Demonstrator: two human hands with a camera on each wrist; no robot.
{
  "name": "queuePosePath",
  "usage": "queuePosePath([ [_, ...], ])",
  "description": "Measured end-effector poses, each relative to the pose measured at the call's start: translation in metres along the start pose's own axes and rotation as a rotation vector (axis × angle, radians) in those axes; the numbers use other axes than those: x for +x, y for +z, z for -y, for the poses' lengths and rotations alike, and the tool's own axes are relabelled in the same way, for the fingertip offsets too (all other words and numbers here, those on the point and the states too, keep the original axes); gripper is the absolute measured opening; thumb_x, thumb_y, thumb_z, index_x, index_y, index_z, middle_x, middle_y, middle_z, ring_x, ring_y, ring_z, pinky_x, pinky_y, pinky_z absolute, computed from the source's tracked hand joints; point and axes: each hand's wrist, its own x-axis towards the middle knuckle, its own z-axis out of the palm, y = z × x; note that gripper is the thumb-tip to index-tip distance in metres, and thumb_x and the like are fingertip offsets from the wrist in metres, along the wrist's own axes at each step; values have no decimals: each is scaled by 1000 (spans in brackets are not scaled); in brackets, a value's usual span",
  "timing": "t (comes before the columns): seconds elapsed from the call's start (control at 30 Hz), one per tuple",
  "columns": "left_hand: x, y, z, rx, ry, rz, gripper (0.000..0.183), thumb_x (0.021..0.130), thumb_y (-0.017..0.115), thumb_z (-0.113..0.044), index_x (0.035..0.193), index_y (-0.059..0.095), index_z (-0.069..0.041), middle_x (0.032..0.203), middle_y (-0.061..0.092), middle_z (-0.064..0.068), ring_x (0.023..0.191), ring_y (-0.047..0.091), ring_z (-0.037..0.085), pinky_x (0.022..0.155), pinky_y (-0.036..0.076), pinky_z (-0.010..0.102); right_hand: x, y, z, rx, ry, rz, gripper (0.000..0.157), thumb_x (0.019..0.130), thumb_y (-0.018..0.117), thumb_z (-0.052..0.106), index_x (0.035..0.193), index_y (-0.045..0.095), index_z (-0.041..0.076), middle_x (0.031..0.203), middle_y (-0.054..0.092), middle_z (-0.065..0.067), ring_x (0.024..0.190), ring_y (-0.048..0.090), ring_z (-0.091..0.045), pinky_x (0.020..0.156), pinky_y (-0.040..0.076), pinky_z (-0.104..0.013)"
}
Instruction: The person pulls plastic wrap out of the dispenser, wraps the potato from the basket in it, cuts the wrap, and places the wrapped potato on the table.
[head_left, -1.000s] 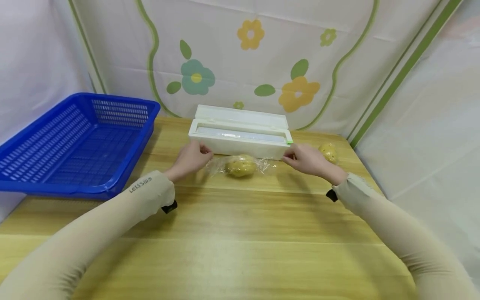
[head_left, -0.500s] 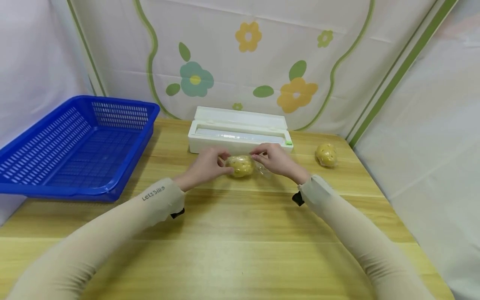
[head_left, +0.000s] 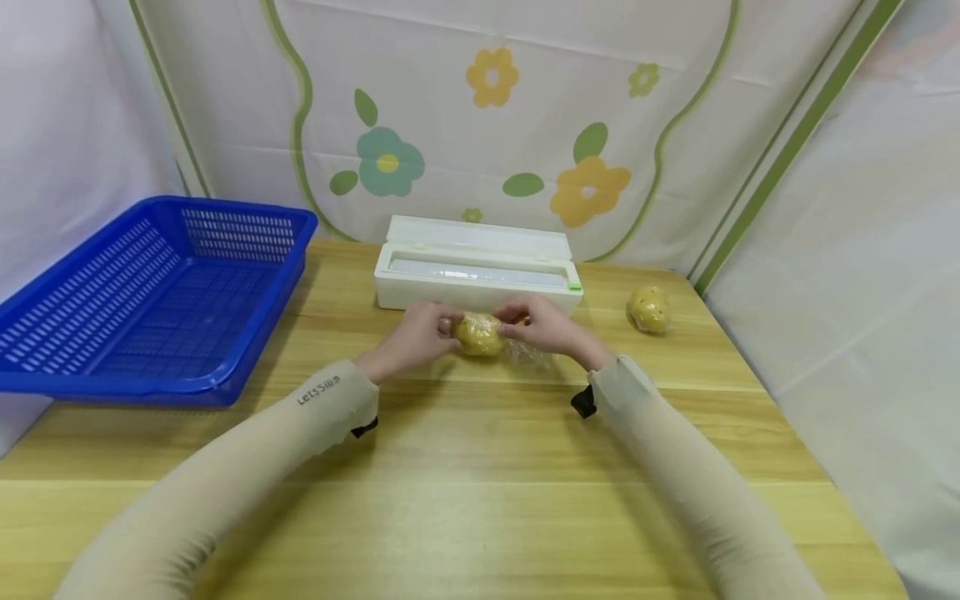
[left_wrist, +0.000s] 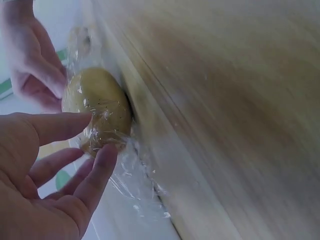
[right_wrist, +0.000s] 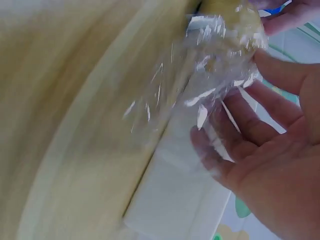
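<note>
A yellow potato (head_left: pixel 478 335) covered in cling film (head_left: pixel 527 354) lies on the wooden table, between both hands. My left hand (head_left: pixel 414 335) holds its left end, with thumb and fingers bent around it; in the left wrist view these fingertips (left_wrist: pixel 107 154) touch the film-covered end. At the opposite end my right hand (head_left: pixel 551 327) grips the potato through the film. The right wrist view shows the right thumb (right_wrist: pixel 277 70) against the potato, and the other fingers behind loose, crinkled film (right_wrist: pixel 165 95) that trails off the end.
Just behind the potato stands a white cling film box (head_left: pixel 480 293), lid raised, a roll (head_left: pixel 480 271) inside. Another film-wrapped potato (head_left: pixel 649 310) sits to the right. A large blue plastic basket (head_left: pixel 150 387) occupies the left. Behind the table hangs a flowered curtain (head_left: pixel 450 108).
Both hands have come inward from the film's spread ends to the potato's two ends. The film on the right now hangs loose below the right hand.
</note>
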Motion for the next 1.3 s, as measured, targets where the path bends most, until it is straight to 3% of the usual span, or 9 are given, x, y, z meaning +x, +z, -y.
queuePosePath([
  [0.23,4,-4,7,-33,-22,-1,42,85,79,-10,123,66,2,122,63,18,99,67,30,80,55,33,-6,7,4,10,79,5,29,95,68,18,114,70,-4,103,71,-12,92,66,-24,79,54,-35],
  [0.43,8,-3,11,-48,-54,0,46,86,79,-20,124,65,2,122,64,17,102,66,29,84,54,36,-12,12,7,29,113,-7,27,93,71,27,106,75,3,92,73,-3,80,67,-18,72,54,-33],
  [0.67,12,-4,19,-126,-61,55,51,86,79,-23,129,63,-1,122,65,15,105,65,28,89,52,36,-23,18,0,73,123,-66,33,92,72,31,112,74,5,99,73,-2,91,66,-19,81,53,-38],
  [0.83,17,-4,22,-125,-14,122,53,87,78,-23,134,60,-5,124,65,11,108,64,23,92,50,33,-27,20,-2,111,139,-98,42,86,78,28,120,70,5,104,72,-5,94,65,-23,82,52,-38],
  [1.07,24,-3,19,-129,107,226,42,93,70,-15,133,61,-4,131,60,9,110,63,24,96,48,36,-42,31,25,69,226,-181,28,82,82,32,100,79,10,85,74,2,72,67,-13,64,53,-31],
  [1.3,27,0,17,-99,113,260,40,95,69,-16,134,61,-8,137,56,6,112,61,23,96,47,38,-51,41,47,35,324,-261,26,80,83,30,94,79,8,75,71,2,61,57,-14,56,47,-31],
])
